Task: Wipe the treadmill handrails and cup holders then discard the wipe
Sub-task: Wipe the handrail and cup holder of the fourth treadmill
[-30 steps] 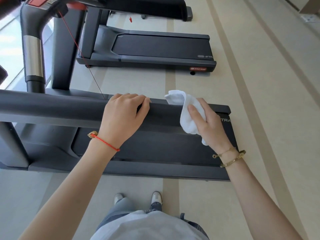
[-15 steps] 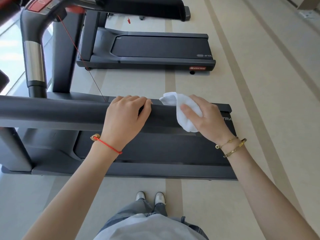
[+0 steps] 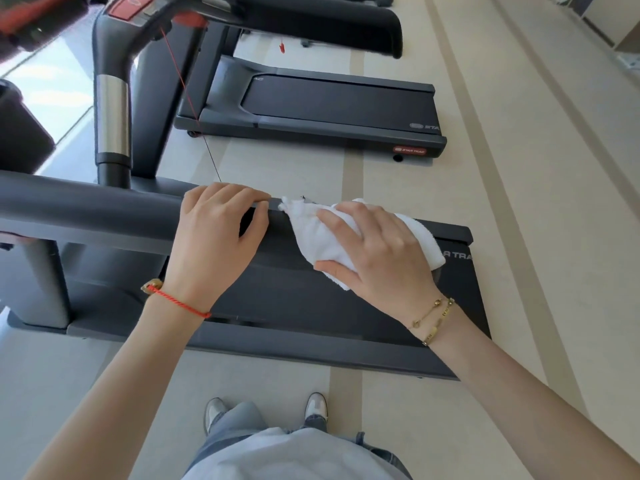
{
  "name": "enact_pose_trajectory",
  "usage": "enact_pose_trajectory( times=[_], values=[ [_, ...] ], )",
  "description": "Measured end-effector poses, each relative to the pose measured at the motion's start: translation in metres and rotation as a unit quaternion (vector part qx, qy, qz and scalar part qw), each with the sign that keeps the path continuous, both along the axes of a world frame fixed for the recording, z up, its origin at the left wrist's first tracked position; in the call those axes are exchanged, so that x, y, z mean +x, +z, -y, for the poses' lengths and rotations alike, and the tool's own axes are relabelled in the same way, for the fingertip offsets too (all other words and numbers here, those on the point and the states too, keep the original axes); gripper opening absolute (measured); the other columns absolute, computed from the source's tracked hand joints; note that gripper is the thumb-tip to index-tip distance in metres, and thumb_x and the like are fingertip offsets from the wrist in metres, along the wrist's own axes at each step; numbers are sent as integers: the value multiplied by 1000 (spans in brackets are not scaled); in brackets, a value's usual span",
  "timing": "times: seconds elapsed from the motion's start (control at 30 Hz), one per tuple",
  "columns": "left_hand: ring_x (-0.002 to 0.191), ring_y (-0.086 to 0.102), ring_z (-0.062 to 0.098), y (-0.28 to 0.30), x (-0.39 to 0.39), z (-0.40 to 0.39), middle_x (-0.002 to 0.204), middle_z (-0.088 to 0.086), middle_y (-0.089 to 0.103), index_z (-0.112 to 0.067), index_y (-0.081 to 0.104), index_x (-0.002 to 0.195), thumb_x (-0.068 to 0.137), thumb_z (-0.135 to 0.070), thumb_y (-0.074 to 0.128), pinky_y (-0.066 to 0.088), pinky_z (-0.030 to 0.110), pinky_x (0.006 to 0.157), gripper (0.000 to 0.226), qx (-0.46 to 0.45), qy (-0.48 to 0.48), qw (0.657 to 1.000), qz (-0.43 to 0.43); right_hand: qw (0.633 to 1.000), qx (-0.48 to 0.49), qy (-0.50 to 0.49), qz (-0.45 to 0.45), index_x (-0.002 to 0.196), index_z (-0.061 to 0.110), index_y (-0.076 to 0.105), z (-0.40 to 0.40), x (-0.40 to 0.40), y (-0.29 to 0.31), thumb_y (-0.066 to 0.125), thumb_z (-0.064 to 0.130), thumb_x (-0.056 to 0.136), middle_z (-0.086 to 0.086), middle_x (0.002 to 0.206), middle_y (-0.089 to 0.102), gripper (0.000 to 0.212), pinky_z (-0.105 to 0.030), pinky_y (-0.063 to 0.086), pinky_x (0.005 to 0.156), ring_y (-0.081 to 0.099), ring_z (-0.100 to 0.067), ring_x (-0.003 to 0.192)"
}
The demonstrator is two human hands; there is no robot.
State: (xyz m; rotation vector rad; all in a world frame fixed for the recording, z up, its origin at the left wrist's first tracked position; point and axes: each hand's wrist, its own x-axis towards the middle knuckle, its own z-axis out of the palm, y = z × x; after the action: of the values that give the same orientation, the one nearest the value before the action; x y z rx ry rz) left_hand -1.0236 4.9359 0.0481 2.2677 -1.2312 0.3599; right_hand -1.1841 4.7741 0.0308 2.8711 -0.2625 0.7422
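A dark grey padded handrail (image 3: 86, 216) runs across the view from the left. My left hand (image 3: 214, 244) grips it, fingers curled over its top. Just to the right, a white cloth wipe (image 3: 311, 226) is draped over the rail's free end. My right hand (image 3: 384, 258) holds the wipe against the rail, fingers lying over the top and thumb underneath. The two hands are a small gap apart. No cup holders are visible.
The treadmill's black belt and deck (image 3: 311, 306) lie below the rail. A second treadmill (image 3: 329, 105) stands beyond on the beige floor. At upper left are the console (image 3: 131, 12), a silver-banded upright grip (image 3: 112, 119) and a red safety cord (image 3: 183, 88).
My right hand has turned from the rail's near side onto its top, spreading the wipe over the rail end. My left hand has kept its grip in the same place.
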Motion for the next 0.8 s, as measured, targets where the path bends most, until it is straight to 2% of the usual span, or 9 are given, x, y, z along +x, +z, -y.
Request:
enact_pose_trajectory(
  times=[0.17,0.37,0.5,0.8],
  values=[
    [105,63,25,2,27,-30,106,1,72,-13,72,105,100,-17,53,38,42,101,19,-3,25,1000,-7,1000,-22,5,10,129,21,60,-26,35,3,47,60,94,-4,117,63,55,-35,50,75,60,-25,91],
    [103,63,26,6,67,-69,104,2,72,-12,72,103,100,-17,54,39,47,103,19,-4,44,999,-1,998,-48,26,9,133,21,57,-71,93,5,49,57,93,-4,120,62,54,-33,50,77,60,-24,98],
    [102,64,27,8,99,-100,105,3,72,-11,72,104,100,-18,54,40,48,102,20,-6,55,998,9,999,-44,28,10,133,21,56,-99,127,9,48,57,94,-3,118,61,53,-33,49,75,60,-24,95],
    [103,63,24,12,182,-176,103,0,72,-14,72,104,100,-20,53,37,42,105,20,-22,62,997,32,999,-19,27,2,133,21,55,-176,217,15,43,54,97,-5,117,60,50,-35,50,73,58,-24,91]
  ],
)
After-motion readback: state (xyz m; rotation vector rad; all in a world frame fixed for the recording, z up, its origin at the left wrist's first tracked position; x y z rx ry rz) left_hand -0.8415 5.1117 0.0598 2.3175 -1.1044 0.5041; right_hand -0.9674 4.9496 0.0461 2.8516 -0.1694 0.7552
